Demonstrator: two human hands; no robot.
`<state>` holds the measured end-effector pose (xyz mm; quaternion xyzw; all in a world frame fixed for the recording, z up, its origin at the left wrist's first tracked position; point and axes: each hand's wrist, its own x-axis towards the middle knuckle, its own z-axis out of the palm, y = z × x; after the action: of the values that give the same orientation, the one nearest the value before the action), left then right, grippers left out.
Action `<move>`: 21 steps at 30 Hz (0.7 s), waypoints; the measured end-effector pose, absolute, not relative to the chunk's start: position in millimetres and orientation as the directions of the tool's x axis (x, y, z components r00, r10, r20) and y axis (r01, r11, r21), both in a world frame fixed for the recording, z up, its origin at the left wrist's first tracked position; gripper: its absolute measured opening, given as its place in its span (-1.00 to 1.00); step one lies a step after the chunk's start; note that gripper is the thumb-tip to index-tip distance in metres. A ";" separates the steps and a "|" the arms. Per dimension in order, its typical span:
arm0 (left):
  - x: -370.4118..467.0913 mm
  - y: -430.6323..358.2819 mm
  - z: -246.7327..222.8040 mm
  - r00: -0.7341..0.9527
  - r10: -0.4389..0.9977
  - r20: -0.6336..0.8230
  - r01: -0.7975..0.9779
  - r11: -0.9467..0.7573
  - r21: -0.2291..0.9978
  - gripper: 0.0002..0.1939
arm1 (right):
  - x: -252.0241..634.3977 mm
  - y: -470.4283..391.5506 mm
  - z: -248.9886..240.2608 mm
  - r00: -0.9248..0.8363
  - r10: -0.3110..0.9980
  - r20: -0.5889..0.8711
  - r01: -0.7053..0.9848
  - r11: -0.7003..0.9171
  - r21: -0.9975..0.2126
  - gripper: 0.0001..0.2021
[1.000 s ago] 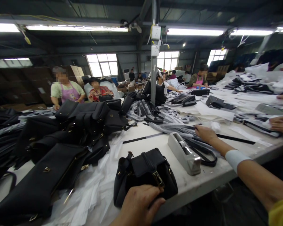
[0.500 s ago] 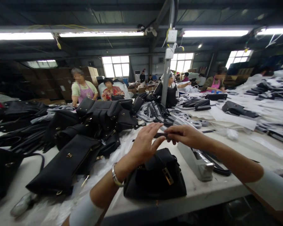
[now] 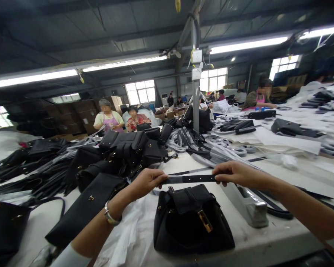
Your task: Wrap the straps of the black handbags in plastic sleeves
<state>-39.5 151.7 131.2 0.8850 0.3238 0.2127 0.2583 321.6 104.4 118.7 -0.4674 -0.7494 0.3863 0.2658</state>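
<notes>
A black strap (image 3: 199, 178) with small holes is stretched level between my two hands. My left hand (image 3: 148, 181) pinches its left part, where a translucent wrap covers it. Near the strap's right end, the fingers of my right hand (image 3: 230, 173) are closed on it. Just below the strap, a black handbag (image 3: 190, 222) with a gold clasp (image 3: 205, 221) stands on the white table (image 3: 278, 237). A grey metal block (image 3: 253, 211) sits to the right of the bag, beneath my right forearm.
Black bags (image 3: 125, 146) are heaped at the left, with a flat one (image 3: 86, 207) nearer me. Wrapped straps (image 3: 180, 141) lie by a metal post (image 3: 196, 107). Crumpled plastic (image 3: 122, 237) lies left of the handbag. Several people work beyond the table.
My hands have moved apart, with the strap now stretched between them. My left hand, spread before, is now pinched on it. The camera view has tilted and shifted.
</notes>
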 end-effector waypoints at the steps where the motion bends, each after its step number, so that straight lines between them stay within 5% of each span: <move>1: -41.8 151.8 129.2 0.691 0.693 0.205 0.467 -0.645 0.604 -0.45 | 323.1 103.6 119.1 -0.421 0.906 0.048 0.501 0.276 -0.820 -0.63; 13: -62.3 159.5 107.4 0.667 0.725 0.171 0.501 -0.606 0.618 -0.46 | 349.5 83.2 120.2 -0.380 0.924 -0.043 0.615 0.217 -0.758 -0.69; 21: -17.7 131.5 128.2 0.779 0.622 0.082 0.443 -0.639 0.629 -0.63 | 317.2 82.5 115.8 -0.457 0.889 -0.042 0.515 0.225 -0.827 -0.62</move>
<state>-17.7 131.5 128.2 0.8932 0.2981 0.1471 0.3028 317.2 82.5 115.8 -0.4686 -0.7486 0.4097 0.2282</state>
